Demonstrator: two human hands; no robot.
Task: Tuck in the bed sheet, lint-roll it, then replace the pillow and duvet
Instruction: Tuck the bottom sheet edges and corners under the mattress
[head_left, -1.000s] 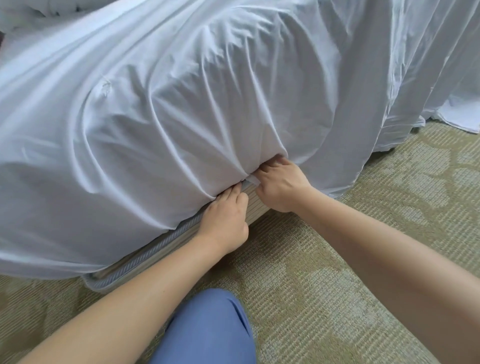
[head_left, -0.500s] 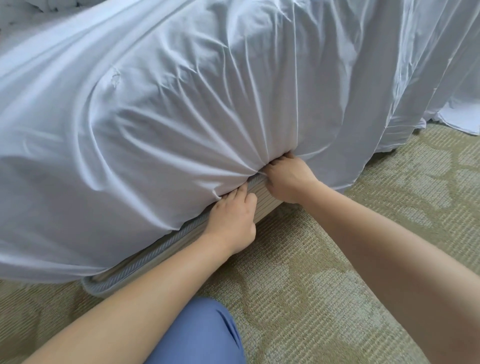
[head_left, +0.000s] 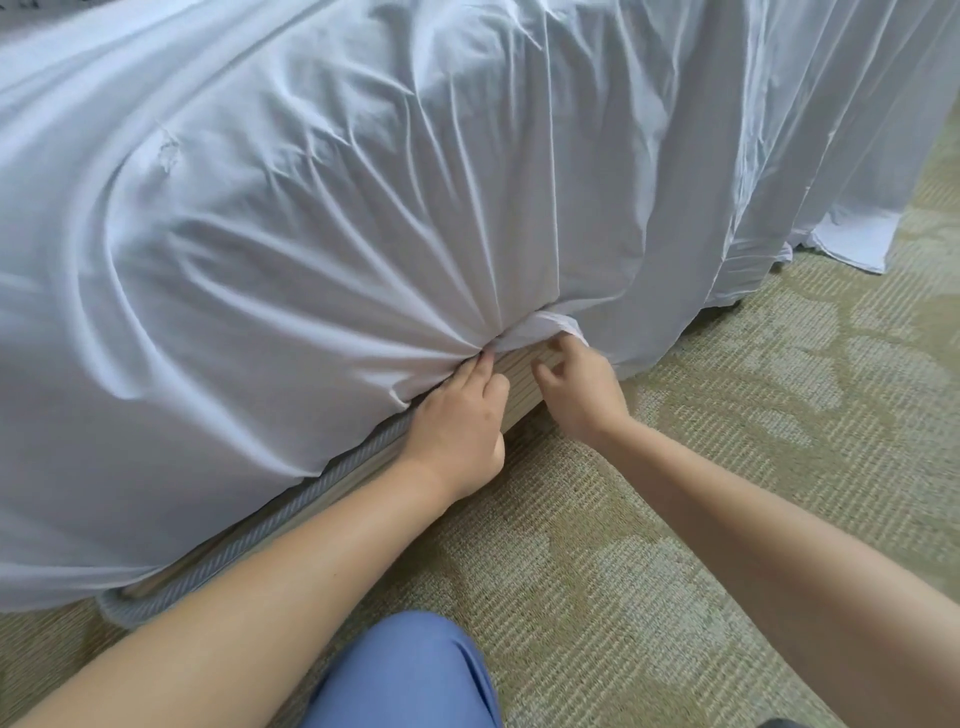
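The white bed sheet (head_left: 322, 218) covers the corner of the mattress and hangs down its side; its lower edge is gathered at one point, from which creases radiate upward and to the left. To the right, an untucked length of the sheet falls in vertical folds to the patterned green carpet (head_left: 727, 467). Below the gathered edge, the grey corded piping (head_left: 249, 540) and the beige ribbed side of the bed base (head_left: 524, 379) are exposed. The left hand (head_left: 457, 421) rests against the bed base with the fingers extended and held together; the fingertips press the bunched sheet into the gap at the gather point. The right hand (head_left: 582, 384) is just beside it, apart from the left hand, with the fingers loosely curled and partly open; the upper fingers touch a small loose flap of sheet (head_left: 545, 327) protruding at the gather. Whether that flap is pinched cannot be determined. A blue-clad knee (head_left: 410, 675) is at the lower edge of the view, over the carpet.
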